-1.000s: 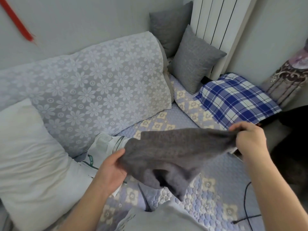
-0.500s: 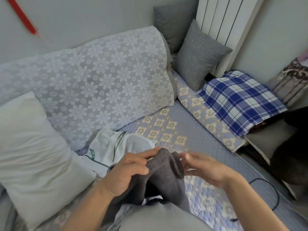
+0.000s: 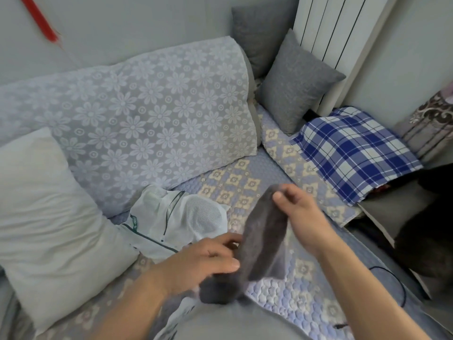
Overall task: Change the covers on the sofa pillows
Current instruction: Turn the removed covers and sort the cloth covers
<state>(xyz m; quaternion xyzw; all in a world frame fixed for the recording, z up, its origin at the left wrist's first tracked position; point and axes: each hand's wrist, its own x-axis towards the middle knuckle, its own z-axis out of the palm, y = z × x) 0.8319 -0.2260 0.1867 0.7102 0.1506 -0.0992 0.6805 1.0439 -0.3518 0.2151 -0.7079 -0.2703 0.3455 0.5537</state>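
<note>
A dark grey pillow cover (image 3: 263, 238) hangs bunched between my two hands above the sofa seat. My right hand (image 3: 297, 215) pinches its upper end with thumb and fingers. Its lower part is gripped by my left hand (image 3: 208, 261). A bare white pillow (image 3: 46, 217) leans at the left against the backrest. Two grey covered pillows (image 3: 294, 82) stand in the far corner of the sofa. A white mesh bag with green trim (image 3: 176, 222) lies on the seat beside the white pillow.
The sofa backrest wears a lace flower throw (image 3: 147, 114). A blue plaid cloth (image 3: 355, 153) lies on the right section of the seat. A white radiator (image 3: 331, 28) stands behind the corner. A black cable (image 3: 392, 285) trails at the seat's right edge.
The cover was stretched wide between my hands, then gathered together. Now my right hand has lifted its end upward while my left hand holds the lower part.
</note>
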